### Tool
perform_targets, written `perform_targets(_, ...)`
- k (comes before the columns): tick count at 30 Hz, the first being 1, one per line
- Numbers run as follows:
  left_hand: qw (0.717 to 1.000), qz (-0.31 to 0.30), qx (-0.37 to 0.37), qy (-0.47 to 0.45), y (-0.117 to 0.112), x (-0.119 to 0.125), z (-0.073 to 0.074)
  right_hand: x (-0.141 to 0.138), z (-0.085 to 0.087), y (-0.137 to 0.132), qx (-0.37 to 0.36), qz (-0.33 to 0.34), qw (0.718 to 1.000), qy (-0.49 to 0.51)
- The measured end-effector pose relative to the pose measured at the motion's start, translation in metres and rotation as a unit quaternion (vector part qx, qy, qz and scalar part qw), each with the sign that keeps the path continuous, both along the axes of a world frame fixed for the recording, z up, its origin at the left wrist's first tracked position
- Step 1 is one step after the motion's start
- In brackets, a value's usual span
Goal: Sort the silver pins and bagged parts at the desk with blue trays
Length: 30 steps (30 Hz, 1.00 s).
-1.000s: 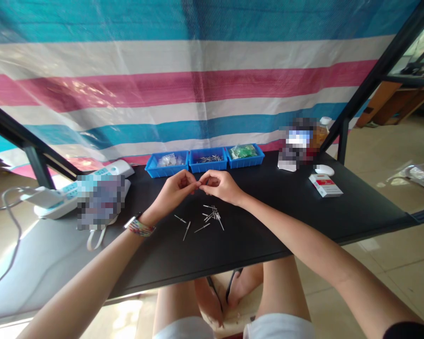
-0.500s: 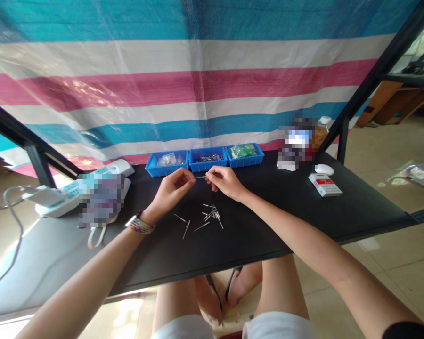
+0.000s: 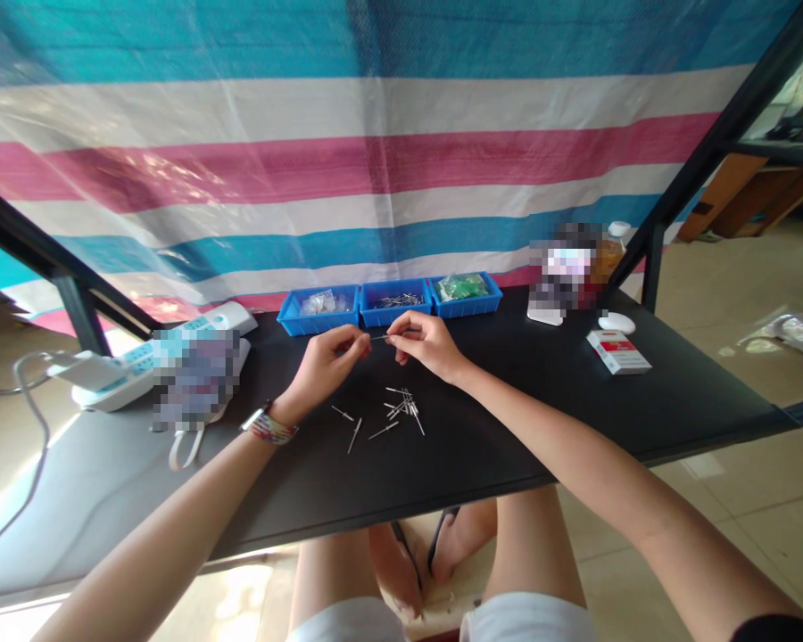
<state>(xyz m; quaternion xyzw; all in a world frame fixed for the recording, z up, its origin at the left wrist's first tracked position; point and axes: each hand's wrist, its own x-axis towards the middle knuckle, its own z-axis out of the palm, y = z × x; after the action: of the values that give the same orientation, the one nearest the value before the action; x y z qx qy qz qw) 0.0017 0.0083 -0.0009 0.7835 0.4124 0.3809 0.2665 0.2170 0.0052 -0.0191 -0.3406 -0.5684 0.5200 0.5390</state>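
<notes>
Between my two hands a thin silvery blind rivet (image 3: pixel 378 338) lies roughly level above the black table. My left hand (image 3: pixel 333 364) pinches its left end, and the fingertips of my right hand (image 3: pixel 426 346) close on its right end. Both ends are hidden by the fingers. Below the hands, a small pile of blind rivets (image 3: pixel 405 407) lies on the tabletop, with a few loose ones (image 3: pixel 354 435) to its left. Just behind the hands stands the middle blue bin (image 3: pixel 375 318), which holds more rivets (image 3: pixel 403 300).
A left blue bin (image 3: pixel 299 329) holds clear bags; a right one (image 3: pixel 465 308) holds a green-filled bag. A power strip (image 3: pixel 100 397) and a blurred-out object (image 3: pixel 201 379) are at left. A small box (image 3: pixel 619 352) and a white mouse-like object (image 3: pixel 617 323) are at right. Striped sheeting (image 3: pixel 375 160) hangs behind.
My fingers have shifted very slightly around the rivet, which both hands still hold. The pile on the table has not changed; the whole view has moved a little.
</notes>
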Motion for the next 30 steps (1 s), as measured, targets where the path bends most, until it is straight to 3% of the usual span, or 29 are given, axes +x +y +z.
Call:
perform_targets(10,0.999,-0.014,-0.017,-0.05,-0.003,0.001,-0.001,0.001,-0.01,0.006,0.002,0.013,1.0,-0.019)
perform_targets(16,1.0,-0.007,0.023,-0.012,-0.004,0.001,0.002,0.002,-0.009,0.005,-0.018,0.022,1.0,-0.005)
perform_targets(21,1.0,-0.006,0.029,0.0,0.0,-0.001,-0.003,0.003,-0.006,0.003,-0.03,0.026,0.999,0.021)
perform_targets(27,1.0,-0.013,0.003,0.009,0.002,-0.002,-0.006,0.005,-0.003,0.005,0.011,-0.016,1.0,-0.005)
perform_targets(30,0.998,-0.049,-0.024,0.022,0.001,-0.002,-0.002,0.019,0.006,0.015,0.069,-0.101,0.991,-0.057)
